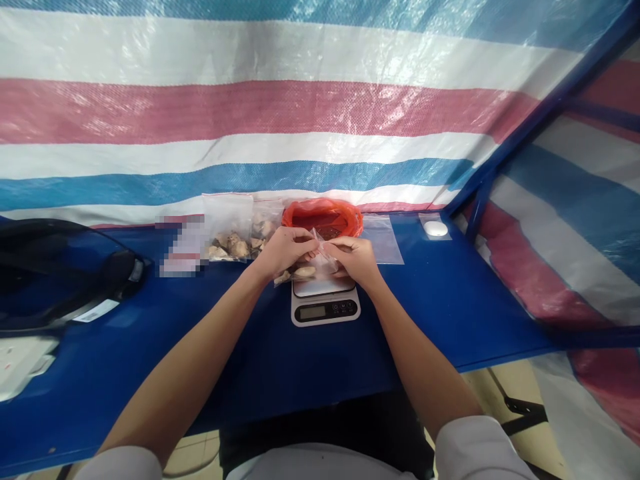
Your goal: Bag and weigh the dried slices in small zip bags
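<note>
Both hands meet over a small kitchen scale with a white body and a metal plate. My left hand is closed, its fingers pinching the edge of a clear plastic bag. My right hand pinches the same bag's edge from the other side. Below my left hand, pale sliced pieces lie at the scale's left edge, apparently inside clear plastic. Just behind the hands sits an orange-red plastic bag, open at the top, with dark contents. The fingertips partly hide the bag's edge.
Clear bags of brownish chunks lean to the left of the hands. A flat clear bag and a small white case lie to the right. Black headgear and a white power strip occupy the left. A striped sheet hangs behind.
</note>
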Demonstrator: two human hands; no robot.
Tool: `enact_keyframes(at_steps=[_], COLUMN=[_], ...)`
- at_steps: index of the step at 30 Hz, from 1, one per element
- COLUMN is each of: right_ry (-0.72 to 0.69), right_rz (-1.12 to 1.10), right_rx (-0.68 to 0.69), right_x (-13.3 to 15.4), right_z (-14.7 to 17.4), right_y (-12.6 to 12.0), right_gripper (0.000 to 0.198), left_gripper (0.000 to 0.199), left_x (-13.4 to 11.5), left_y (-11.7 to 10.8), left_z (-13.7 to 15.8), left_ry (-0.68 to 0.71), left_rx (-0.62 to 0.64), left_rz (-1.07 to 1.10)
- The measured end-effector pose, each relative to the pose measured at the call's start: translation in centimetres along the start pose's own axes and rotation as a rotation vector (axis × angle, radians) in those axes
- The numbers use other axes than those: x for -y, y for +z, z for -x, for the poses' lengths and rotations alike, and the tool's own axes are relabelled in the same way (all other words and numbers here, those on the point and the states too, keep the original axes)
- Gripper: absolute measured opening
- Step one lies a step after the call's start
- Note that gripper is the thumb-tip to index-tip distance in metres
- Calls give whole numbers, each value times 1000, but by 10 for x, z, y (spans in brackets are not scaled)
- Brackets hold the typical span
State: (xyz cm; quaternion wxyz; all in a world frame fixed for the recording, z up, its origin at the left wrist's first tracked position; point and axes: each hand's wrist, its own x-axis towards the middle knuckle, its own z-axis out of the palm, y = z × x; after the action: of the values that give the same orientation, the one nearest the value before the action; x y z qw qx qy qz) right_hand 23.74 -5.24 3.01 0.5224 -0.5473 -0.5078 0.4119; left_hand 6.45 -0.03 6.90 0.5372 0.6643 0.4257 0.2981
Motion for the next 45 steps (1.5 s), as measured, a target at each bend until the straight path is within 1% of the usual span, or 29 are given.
enact_keyframes(at_steps=[5,10,13,16,19,22,24,26,29,33,37,41,45], right_ry=[73,142,110,68,-1,-103,-136,-105,-12,73,148,128,76], right_rz=[-44,-86,-74,-55,-21,39,51,35,7,-54,-100,-112,-111], right_rx=[-40,-135,-158,-125,-102,-109,-104,-79,-54,-74,-74,-70,-66], right_x=[2,7,9,8,3,-1,-2,-1,1,3,2,4,3], right_z=[0,-3,-2,0,2,1,0,1,2,1,-2,-3,-4], right_y=[4,-3,-5,-3,1,3,3,3,2,0,-3,-5,-7], right_gripper=[25,27,28,29,28,24,22,23,26,28,33,31,30], left_gripper=[20,17,15,15,22,31,32,29,24,17,9,7,9], left_x=[-3,-7,-9,-10,-7,-6,-5,-4,-2,-1,-8,-14,-12], left_y=[-1,-9,-16,-18,-14,-7,-4,-3,-4,-8,-16,-26,-32], left_z=[2,4,6,6,5,4,4,4,3,2,7,10,9], left_ry=[-2,-3,35,61,106,139,159,173,183,222,233,234,263], left_rx=[7,-19,-43,-50,-52,-104,-136,-147,-139,-112,-97,-95,-103], left_rz=[-52,-82,-159,-258,-351,-427,-449,-452,-467,-457,-479,-571,-590])
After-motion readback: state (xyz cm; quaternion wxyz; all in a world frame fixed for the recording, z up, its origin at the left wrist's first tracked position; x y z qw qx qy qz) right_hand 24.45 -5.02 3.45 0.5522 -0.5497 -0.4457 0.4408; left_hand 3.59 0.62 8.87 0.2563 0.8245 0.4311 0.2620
